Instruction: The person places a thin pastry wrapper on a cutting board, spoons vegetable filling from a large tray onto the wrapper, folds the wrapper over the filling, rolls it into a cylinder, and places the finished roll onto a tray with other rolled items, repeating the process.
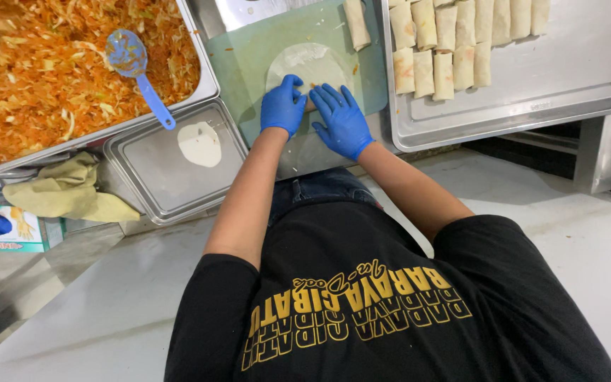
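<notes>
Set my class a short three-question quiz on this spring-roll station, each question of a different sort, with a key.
1. True or false: both hands wear blue gloves.
2. Where does the blue scoop lie? A) in the shredded vegetable filling B) on the tray of rolls C) on the floor
3. Fill in: the round wrapper under the hands rests on a pale green ____.

Key
1. True: the left hand and right hand are both in blue gloves.
2. A: the blue scoop lies in the shredded vegetable filling, not on the tray of finished rolls.
3. Cutting board, under the wrapper.

bare board strip [249, 64] left, rolled spring roll [356, 22] blocking beyond wrapper [312, 62]
</notes>
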